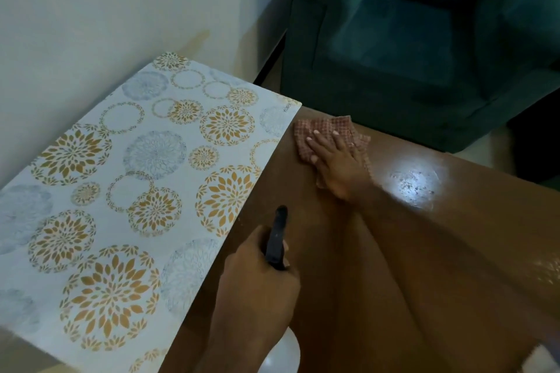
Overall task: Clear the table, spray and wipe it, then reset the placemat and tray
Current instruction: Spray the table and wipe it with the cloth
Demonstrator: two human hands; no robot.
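The right hand [335, 160] lies flat, fingers spread, pressing a reddish checked cloth [327, 130] onto the far part of the brown table [394, 266], just beside the edge of the placemat [136, 179]. The left hand [257, 278] is wrapped tight round the black head of a spray bottle [277, 239], nozzle pointing out over the wood; the pale body of the bottle shows below the wrist. The patterned placemat sits to the left, seemingly leaning up toward the wall with its right edge resting along the table. A wet, speckled patch [415, 183] shines under the light, right of the cloth, so I'd say the wiping is partway through. No tray in sight. A teal armchair [424, 39] stands beyond the table. What worries me: the cloth is working right against the mat's edge, and a push could nudge it or shove damp under it; a careless squeeze of the trigger would mist the mat; and that shiny patch could be missed and left streaky
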